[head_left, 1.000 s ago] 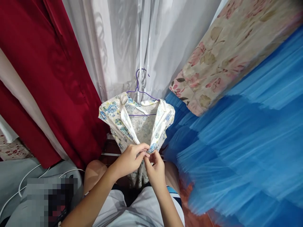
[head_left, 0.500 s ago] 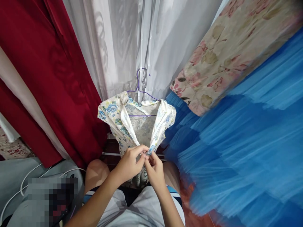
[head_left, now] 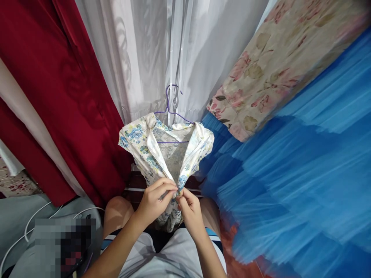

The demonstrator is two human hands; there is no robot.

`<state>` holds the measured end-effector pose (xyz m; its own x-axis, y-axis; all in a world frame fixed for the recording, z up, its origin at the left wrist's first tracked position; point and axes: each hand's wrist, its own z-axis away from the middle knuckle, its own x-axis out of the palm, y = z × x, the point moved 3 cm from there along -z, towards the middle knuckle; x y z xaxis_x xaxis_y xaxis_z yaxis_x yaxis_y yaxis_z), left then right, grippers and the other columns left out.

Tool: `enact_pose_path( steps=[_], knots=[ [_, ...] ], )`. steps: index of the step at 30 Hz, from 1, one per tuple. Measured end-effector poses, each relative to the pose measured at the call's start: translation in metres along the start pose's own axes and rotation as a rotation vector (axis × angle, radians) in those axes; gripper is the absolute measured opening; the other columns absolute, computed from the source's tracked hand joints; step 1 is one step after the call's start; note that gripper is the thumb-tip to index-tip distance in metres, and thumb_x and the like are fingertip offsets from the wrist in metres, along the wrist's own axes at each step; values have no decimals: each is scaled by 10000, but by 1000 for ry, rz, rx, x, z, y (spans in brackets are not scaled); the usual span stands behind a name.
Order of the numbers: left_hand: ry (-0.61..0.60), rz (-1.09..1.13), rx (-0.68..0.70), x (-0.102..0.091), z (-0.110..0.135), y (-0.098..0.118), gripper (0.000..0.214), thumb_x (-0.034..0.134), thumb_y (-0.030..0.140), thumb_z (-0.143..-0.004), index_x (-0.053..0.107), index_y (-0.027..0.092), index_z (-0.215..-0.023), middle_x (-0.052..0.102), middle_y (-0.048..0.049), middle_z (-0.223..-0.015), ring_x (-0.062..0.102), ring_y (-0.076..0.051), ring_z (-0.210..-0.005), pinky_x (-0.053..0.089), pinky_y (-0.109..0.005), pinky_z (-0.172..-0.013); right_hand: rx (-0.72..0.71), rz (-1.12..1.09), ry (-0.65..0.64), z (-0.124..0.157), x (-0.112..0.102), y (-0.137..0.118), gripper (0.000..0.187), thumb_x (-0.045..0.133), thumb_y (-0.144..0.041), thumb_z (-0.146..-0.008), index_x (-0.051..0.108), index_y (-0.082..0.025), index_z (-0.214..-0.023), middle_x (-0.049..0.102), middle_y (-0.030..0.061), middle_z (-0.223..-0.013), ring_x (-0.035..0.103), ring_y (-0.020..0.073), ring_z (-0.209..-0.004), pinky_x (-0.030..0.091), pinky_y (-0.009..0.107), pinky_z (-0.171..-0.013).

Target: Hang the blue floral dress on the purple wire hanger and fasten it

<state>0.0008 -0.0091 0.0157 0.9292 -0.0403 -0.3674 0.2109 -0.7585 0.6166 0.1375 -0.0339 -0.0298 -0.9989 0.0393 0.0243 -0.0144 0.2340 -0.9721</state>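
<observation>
A small cream dress with blue flowers hangs on a purple wire hanger in front of me. My left hand pinches the left edge of the dress's open front. My right hand pinches the right edge, and the two hands meet at the middle of the opening, fingers closed on the cloth. What lies between the fingertips is too small to make out.
A dark red garment hangs at the left, white sheer fabric behind the dress, a pink floral cloth and blue tulle at the right. White cables lie on a grey surface at the lower left.
Both hands have slid slightly down and left along the front opening, drawing the two edges closer together. The dress and hanger hang in the same place.
</observation>
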Motion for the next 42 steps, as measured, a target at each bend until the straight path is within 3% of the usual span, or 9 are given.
enact_pose_path(
  steps=[8, 12, 16, 23, 27, 30, 35, 38, 42],
  knots=[
    [24, -9, 126, 2, 9, -14, 285, 544, 25, -889, 690, 238, -1009, 705, -43, -977, 682, -148, -918, 558, -273, -814, 53, -5, -26, 3, -2, -2, 203, 489, -264, -860, 439, -207, -673, 348, -45, -619, 286, 114, -561, 231, 246, -518],
    [-27, -64, 181, 3, -2, -27, 267, 515, 30, -898, 657, 229, -1006, 685, -51, -985, 665, -158, -951, 544, -302, -847, 97, -22, -40, 3, -7, 1, 230, 503, -302, -872, 420, -211, -677, 312, -55, -600, 236, 108, -547, 192, 246, -500],
    [15, -182, 220, -14, -45, -34, 194, 498, 63, -911, 618, 210, -953, 671, -55, -952, 640, -167, -943, 518, -315, -840, 102, -18, -49, 3, -10, 2, 271, 506, -306, -865, 383, -215, -641, 301, -53, -590, 235, 109, -549, 182, 253, -503],
    [176, -567, 356, -58, -161, -28, 130, 533, 81, -889, 585, 199, -877, 661, -31, -864, 604, -190, -854, 448, -342, -826, 47, 30, -103, 8, -12, 0, 332, 503, -342, -900, 355, -216, -631, 299, -47, -602, 264, 119, -570, 215, 263, -531],
    [272, -649, 357, -69, -197, -25, 120, 575, 77, -853, 567, 196, -850, 642, -16, -830, 598, -204, -843, 429, -377, -892, 25, 95, -127, 12, -23, 0, 358, 497, -380, -921, 355, -216, -637, 296, -42, -620, 282, 122, -581, 233, 256, -529],
    [240, -602, 354, -69, -197, -22, 128, 561, 72, -859, 544, 199, -869, 629, -5, -857, 599, -196, -887, 422, -386, -954, 44, 178, -163, 16, -29, 1, 357, 491, -373, -931, 347, -215, -645, 287, -42, -627, 283, 121, -590, 229, 252, -527],
    [22, -408, 335, -65, -175, -10, 153, 459, 65, -923, 536, 192, -959, 582, -38, -940, 584, -156, -870, 474, -279, -803, 39, 255, -215, 5, -31, -2, 310, 506, -380, -949, 441, -203, -703, 349, -48, -618, 330, 123, -594, 265, 252, -546],
    [1, -367, 346, -67, -169, 1, 166, 444, 62, -935, 549, 189, -946, 580, -44, -940, 588, -156, -883, 476, -282, -806, -8, 207, -189, -24, -29, -17, 289, 483, -434, -966, 528, -203, -798, 436, -35, -638, 406, 136, -596, 333, 256, -559],
    [-1, -321, 319, -70, -167, 11, 135, 492, 80, -928, 569, 187, -902, 600, -32, -908, 607, -153, -868, 492, -287, -793, -130, 162, -172, -87, -16, -59, 310, 502, -500, -945, 588, -205, -902, 537, -13, -658, 472, 150, -588, 377, 263, -547]
  ],
)
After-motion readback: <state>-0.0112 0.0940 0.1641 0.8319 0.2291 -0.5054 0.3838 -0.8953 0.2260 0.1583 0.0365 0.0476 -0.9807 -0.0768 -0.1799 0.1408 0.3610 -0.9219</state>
